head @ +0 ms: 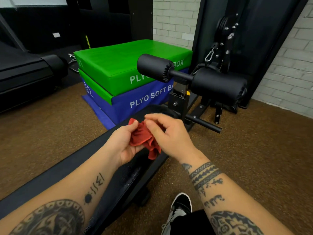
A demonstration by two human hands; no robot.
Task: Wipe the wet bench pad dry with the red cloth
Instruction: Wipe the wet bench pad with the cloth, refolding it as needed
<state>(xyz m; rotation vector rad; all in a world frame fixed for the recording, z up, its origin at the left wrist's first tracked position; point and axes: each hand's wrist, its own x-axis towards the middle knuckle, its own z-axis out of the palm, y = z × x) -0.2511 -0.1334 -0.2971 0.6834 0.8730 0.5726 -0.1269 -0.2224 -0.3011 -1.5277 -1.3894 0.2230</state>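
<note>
A long black bench pad (71, 165) runs from the lower left toward the middle of the view. Water drops glisten on its near right part, between my forearms. Above the pad's far end I hold a crumpled red cloth (144, 139) with both hands. My left hand (123, 143) grips the cloth's left side, thumb on top. My right hand (167, 133) pinches the cloth's right side, and a fold hangs down below it. The cloth is off the pad's surface.
Two black roller pads (218, 83) on a bar stand just beyond the bench. A green and blue stack of soft plyo boxes (122, 70) sits behind on the brown floor (254, 141). A treadmill (25, 73) is at left. My shoe (179, 207) stands right of the bench.
</note>
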